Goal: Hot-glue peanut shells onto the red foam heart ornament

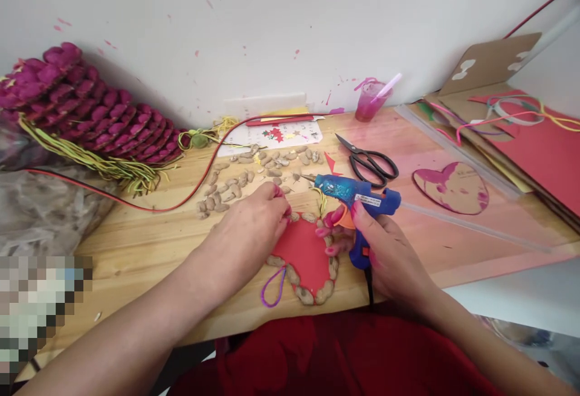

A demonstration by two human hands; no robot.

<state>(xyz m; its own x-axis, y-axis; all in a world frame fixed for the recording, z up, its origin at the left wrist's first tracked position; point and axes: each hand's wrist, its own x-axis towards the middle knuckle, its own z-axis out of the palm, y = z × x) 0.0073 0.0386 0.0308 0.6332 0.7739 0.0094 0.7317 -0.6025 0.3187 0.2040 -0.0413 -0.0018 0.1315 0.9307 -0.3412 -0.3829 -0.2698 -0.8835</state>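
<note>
My right hand point(369, 236) is wrapped round a blue glue gun point(347, 190) with an orange trigger, its nozzle pointing left. A red heart-shaped piece point(308, 251) lies below, with peanuts point(304, 295) along its edge and a purple loop point(273, 290) at its lower left. The fingers of my left hand point(263, 220) are pressed together at the heart's upper left edge, beside a peanut; whatever they pinch is hidden. Loose peanuts point(233, 188) lie in rows on the wooden table behind my left hand.
Black scissors point(369, 163), a cup of pink liquid point(369, 106) and a cardboard heart point(452, 188) stand or lie behind and right. Stacked magenta pieces point(104, 106) and a plastic bag point(54, 208) occupy the left. A red-black cord point(211, 166) crosses the table point(149, 233).
</note>
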